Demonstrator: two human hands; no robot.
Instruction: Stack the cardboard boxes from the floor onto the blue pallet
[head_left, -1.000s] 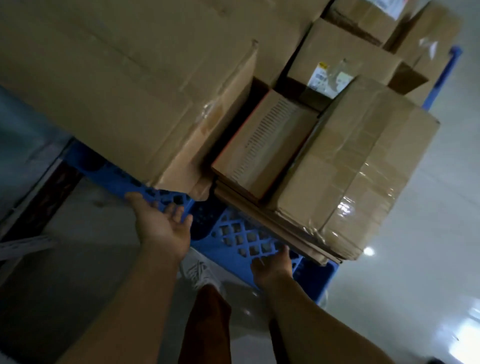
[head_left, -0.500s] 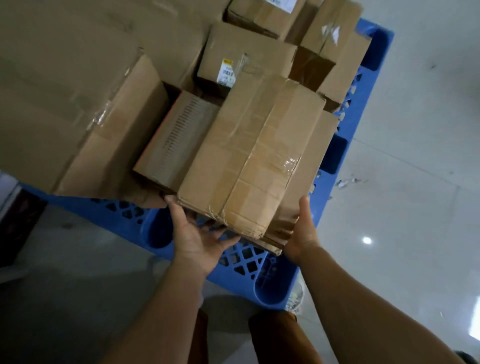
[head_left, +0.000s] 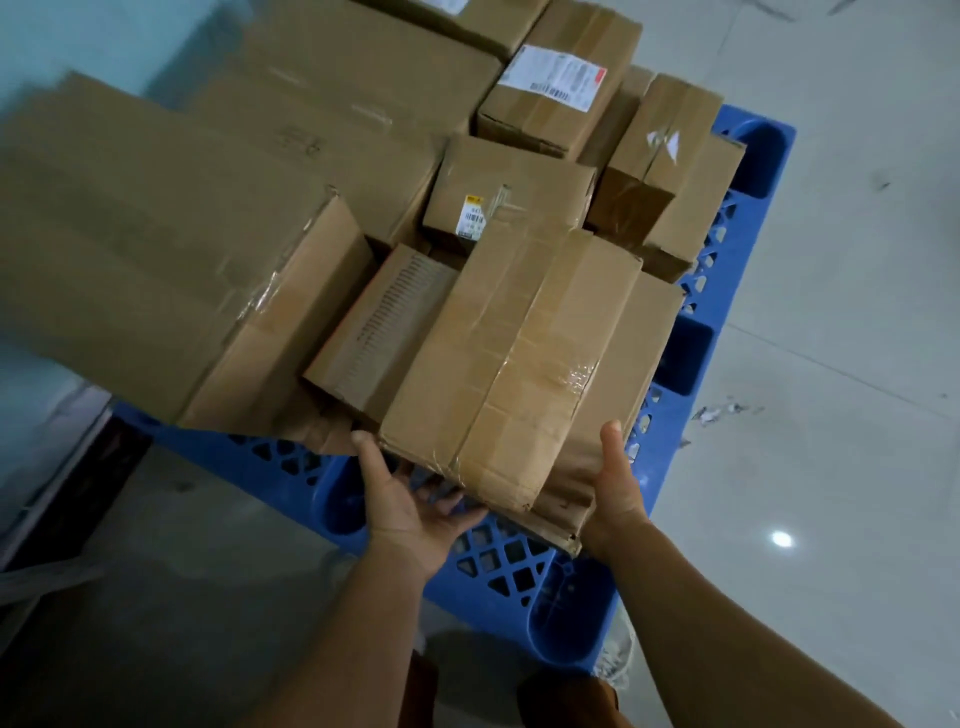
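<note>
Left hand (head_left: 410, 499) sits under the near edge of the taped box (head_left: 511, 358), fingers spread wide and flat against its bottom. Right hand (head_left: 615, 486) presses the box's right side with straight fingers, thumb up. That box lies on a flat box (head_left: 652, 332) at the near corner of the blue pallet (head_left: 685, 364), with more boxes behind it. It looks stiff but dented, and the shiny tape may be slippery. I think it is not very heavy. Best to hold the plain cardboard at two sides.
</note>
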